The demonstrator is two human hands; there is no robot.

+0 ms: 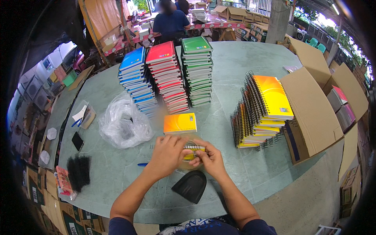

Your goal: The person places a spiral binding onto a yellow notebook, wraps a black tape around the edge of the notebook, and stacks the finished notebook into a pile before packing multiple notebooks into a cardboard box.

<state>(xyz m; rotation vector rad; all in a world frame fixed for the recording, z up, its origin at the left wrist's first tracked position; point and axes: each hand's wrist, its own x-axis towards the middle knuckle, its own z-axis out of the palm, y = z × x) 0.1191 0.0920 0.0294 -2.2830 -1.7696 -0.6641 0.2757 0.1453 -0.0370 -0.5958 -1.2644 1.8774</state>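
Near the table's front, my left hand (166, 152) and my right hand (211, 158) meet around a small yellow spiral notebook (189, 156). Its coiled binding (192, 147) shows between my fingers. My left fingers curl over its left end, hiding much of it, while my right thumb and fingers pinch the right end. Just beyond my hands lies a pad of yellow-covered pages (179, 122), its near edge punched with holes. A blue pen (142, 164) pokes out by my left wrist. Between my forearms rests a dark, rounded flat piece (190, 186).
Tall stacks of blue (133, 58), red (161, 53) and green notebooks (197, 45) stand ahead. Coil-bound yellow notebooks (274, 96) pile up at right beside an open carton (313, 113). At left are a plastic bag (125, 121), phone (78, 141), tub (87, 117) and black coils (78, 172).
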